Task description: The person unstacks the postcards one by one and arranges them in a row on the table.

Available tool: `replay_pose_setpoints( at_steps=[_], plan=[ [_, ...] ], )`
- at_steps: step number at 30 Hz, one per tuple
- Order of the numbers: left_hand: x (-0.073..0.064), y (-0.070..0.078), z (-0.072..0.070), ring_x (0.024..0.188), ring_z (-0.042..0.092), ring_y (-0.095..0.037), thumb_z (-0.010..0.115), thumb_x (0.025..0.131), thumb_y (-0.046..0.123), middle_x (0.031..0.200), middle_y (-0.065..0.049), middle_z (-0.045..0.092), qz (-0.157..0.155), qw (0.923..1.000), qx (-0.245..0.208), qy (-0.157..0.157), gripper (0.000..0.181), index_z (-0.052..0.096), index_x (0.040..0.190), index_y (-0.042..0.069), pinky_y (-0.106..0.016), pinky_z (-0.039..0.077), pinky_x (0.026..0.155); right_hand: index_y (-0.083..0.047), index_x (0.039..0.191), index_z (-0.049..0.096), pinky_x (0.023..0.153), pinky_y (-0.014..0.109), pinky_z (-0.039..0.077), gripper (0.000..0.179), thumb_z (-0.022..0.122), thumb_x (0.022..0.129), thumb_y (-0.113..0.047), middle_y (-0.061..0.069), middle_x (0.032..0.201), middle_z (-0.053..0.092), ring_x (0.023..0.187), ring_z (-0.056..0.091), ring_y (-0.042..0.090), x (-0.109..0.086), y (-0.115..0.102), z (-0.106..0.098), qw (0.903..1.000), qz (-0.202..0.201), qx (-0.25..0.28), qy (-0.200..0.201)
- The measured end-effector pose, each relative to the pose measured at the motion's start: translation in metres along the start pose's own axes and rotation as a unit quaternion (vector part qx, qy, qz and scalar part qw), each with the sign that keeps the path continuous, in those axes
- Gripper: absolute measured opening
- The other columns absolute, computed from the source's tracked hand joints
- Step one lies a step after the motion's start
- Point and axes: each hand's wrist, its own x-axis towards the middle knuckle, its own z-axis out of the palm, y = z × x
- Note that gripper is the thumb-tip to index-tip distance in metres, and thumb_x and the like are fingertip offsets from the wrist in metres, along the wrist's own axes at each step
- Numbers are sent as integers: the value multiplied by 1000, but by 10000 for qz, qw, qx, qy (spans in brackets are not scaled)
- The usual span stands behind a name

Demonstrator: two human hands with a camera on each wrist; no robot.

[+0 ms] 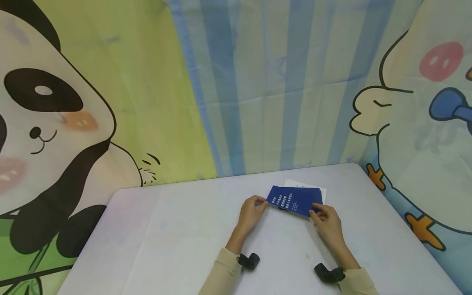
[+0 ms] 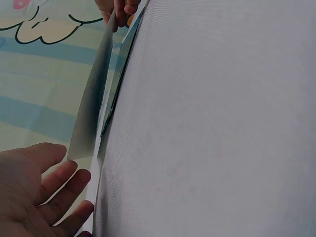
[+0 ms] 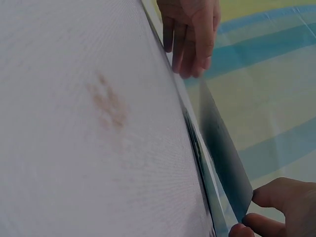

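Observation:
A dark blue card [image 1: 296,199] with white printed characters is held by its two ends, tilted a little above the table. My left hand [image 1: 252,214] pinches its left corner between thumb and forefinger, the other fingers spread loosely in the left wrist view. At the opposite end my right hand [image 1: 328,225] grips the right corner with thumb and fingertips. Under the blue card lies a white card [image 1: 293,183], mostly covered. Both wrist views show thin, glossy flat pieces [image 3: 202,160] on the table below the raised card; their printing cannot be made out.
A white cloth-covered table [image 1: 184,237] spreads beneath both arms. Behind it hangs a striped curtain [image 1: 258,102], with a cartoon panda [image 1: 88,159] at left and a white cartoon figure [image 1: 424,164] at right. Small black devices [image 1: 250,261] sit on both wrists.

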Motion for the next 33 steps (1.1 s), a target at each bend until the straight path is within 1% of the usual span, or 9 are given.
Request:
replay_pose_setpoints(
  at_steps=[6,8,12,15,20,23,27,30,33],
  plan=[
    [-4,2,-1,91,58,-14,68,84,24,89,8,64,-56,9998,-81,151,14,66,94,15,-41,37,87,3,118,57,60,13,45,35,64,87,-12,16,94,61,70,57,5,-1,-2,0,9981,125,599,-67],
    [-6,2,-2,83,57,-11,69,82,21,85,7,63,-59,9996,-252,127,13,66,92,13,-36,40,83,3,120,55,60,14,46,36,63,87,-8,17,92,62,69,60,7,-1,-2,0,9963,160,834,-152],
    [-9,0,-3,74,55,-6,69,82,14,81,5,61,-107,9974,-716,-63,12,65,91,8,-24,46,72,3,122,52,57,17,48,38,62,86,-3,16,89,60,65,63,11,-3,-1,-1,9947,200,979,-252],
    [-12,-2,-5,73,55,-5,69,82,11,81,4,61,-58,9953,-949,-159,11,64,90,6,-21,47,69,4,122,52,58,19,50,38,62,86,-1,17,89,59,66,63,12,-5,-1,-3,9910,225,1272,-347],
    [-17,-4,-12,69,57,-6,71,78,6,80,2,64,57,9923,-1218,-214,12,65,88,5,-21,48,66,6,123,50,57,23,50,39,62,87,-3,20,88,59,65,63,16,-10,-3,-8,9824,98,1726,-704],
    [-21,-4,-15,66,58,-6,73,77,5,78,1,64,47,9900,-1358,-367,17,66,92,3,-21,49,63,6,123,50,57,24,49,39,62,87,-5,20,86,59,65,63,17,-14,-5,-12,9810,27,1768,-800],
    [-26,-5,-16,66,58,-5,72,78,5,78,2,65,73,9873,-1442,-655,29,64,105,1,-20,49,63,5,122,51,58,24,50,38,62,87,-4,21,87,59,64,62,17,-18,-6,-16,9811,-14,1746,-838],
    [-30,-2,-17,67,58,-6,71,79,6,79,2,64,80,9853,-1455,-896,36,62,113,2,-20,49,64,4,121,53,58,23,50,37,63,87,-4,21,88,61,65,62,15,-21,-4,-19,9843,-74,1577,-793],
    [-33,-1,-17,68,59,-5,70,80,5,80,2,64,137,9835,-1463,-1054,38,61,116,2,-20,48,64,3,120,54,58,21,49,37,64,85,-5,20,90,61,67,62,10,-24,-2,-21,9881,-116,1379,-667]
  ],
)
